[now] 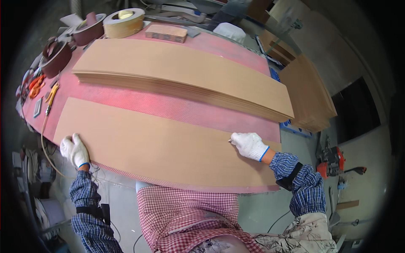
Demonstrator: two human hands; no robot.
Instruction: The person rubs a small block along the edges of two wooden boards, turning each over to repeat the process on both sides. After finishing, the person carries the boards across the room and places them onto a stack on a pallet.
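Note:
A long tan board (160, 143) lies flat across the near side of a table with a pink mesh cover. White work gloves are on both hands. My left hand (75, 151) is closed on the board's near left corner, its thumb raised on the upper side. Over the right part of the board, my right hand (249, 146) is pinched together. A small dark tip pokes out at its fingertips, too little to name. Behind this board rests a neat stack of similar boards (181, 67).
A brick-like block (166, 33) and a yellowish roll (124, 23) sit at the table's back. Reddish-brown abrasive rolls (57, 59) line the left. A yellow air gun (52, 93) with a hose lies near orange-handled tools (37, 85). More panels (308, 92) stand at the right.

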